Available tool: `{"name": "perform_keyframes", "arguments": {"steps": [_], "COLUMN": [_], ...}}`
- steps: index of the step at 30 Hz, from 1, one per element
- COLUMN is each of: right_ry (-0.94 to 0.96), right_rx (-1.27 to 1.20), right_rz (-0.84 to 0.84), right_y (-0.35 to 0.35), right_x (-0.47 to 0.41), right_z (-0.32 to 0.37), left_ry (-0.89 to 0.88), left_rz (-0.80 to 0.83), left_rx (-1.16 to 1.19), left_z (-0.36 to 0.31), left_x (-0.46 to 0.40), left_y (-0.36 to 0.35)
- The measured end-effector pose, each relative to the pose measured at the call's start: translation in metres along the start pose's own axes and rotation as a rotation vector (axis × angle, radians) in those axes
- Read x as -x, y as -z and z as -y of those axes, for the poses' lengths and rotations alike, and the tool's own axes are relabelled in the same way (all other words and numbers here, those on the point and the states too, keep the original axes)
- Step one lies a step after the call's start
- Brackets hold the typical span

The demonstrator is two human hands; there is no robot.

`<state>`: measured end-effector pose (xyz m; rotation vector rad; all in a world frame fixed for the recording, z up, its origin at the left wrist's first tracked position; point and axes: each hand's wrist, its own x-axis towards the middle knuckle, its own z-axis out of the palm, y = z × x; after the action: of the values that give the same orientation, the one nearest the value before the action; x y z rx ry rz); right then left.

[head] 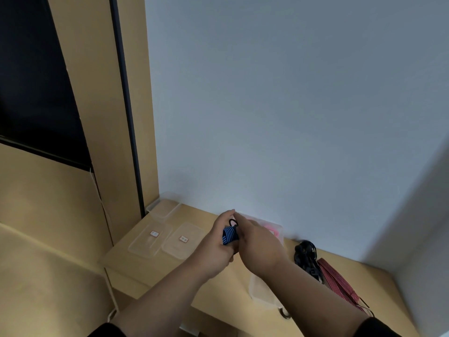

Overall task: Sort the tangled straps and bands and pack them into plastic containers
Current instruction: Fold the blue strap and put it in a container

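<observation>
Your left hand (216,244) and right hand (257,242) both grip the blue striped strap (229,235) at frame centre, with the lidded container (272,231) just beyond.

The person is wearing a dark, apparently black top, and only the sleeve ends are showing at the bottom edge of the head view. The left sleeve (107,330) is ending around the elbow, and the right sleeve (379,328) is ending at about the same place. Both forearms are showing bare, with the left hand (215,249) and right hand (258,244) wearing no gloves, rings or watch.
</observation>
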<state>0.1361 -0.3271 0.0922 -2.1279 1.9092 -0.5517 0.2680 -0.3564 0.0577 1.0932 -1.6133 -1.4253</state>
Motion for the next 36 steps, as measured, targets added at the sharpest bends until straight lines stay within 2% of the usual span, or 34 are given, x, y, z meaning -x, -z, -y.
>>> {"name": "perform_keyframes", "arguments": {"steps": [4, 7, 11, 21, 23, 25, 27, 30, 33, 36], "right_ry": [-0.007, -0.008, -0.05, -0.03, -0.022, -0.043, -0.032, -0.035, -0.196, -0.37], "right_rx": [0.108, 0.076, -0.004, -0.005, 0.049, 0.04, -0.085, -0.351, -0.608, -1.002], "right_rz": [0.114, 0.135, 0.119, 0.004, -0.02, 0.024, 0.057, -0.002, -0.086, 0.007], "right_y": [0.002, -0.001, -0.008, -0.02, -0.028, -0.036, -0.039, -0.026, -0.015, -0.015], "right_x": [-0.002, -0.004, -0.008, -0.007, -0.005, -0.003, -0.003, -0.006, -0.005, 0.0], "right_z": [-0.002, -0.006, -0.012, -0.021, -0.025, -0.031, -0.03, -0.024, -0.028, -0.037], "left_ry": [0.03, 0.044, 0.003, 0.138, 0.151, 0.129, 0.106, 0.105, 0.103, 0.119], "left_rz": [-0.029, -0.073, -0.121, -0.204, -0.197, -0.171, -0.132, -0.097, -0.057, 0.006], "left_rx": [0.198, 0.254, 0.345, 0.646, 0.65, 0.579, 0.517, 0.518, 0.554, 0.55], "left_z": [0.004, 0.005, 0.005, 0.005, 0.007, 0.013, 0.015, 0.018, 0.02, 0.027], "left_x": [-0.001, -0.003, -0.008, -0.021, -0.02, -0.017, -0.017, -0.022, -0.025, -0.025], "left_y": [-0.003, -0.004, -0.011, -0.024, -0.024, -0.021, -0.014, -0.005, 0.001, 0.001]}}
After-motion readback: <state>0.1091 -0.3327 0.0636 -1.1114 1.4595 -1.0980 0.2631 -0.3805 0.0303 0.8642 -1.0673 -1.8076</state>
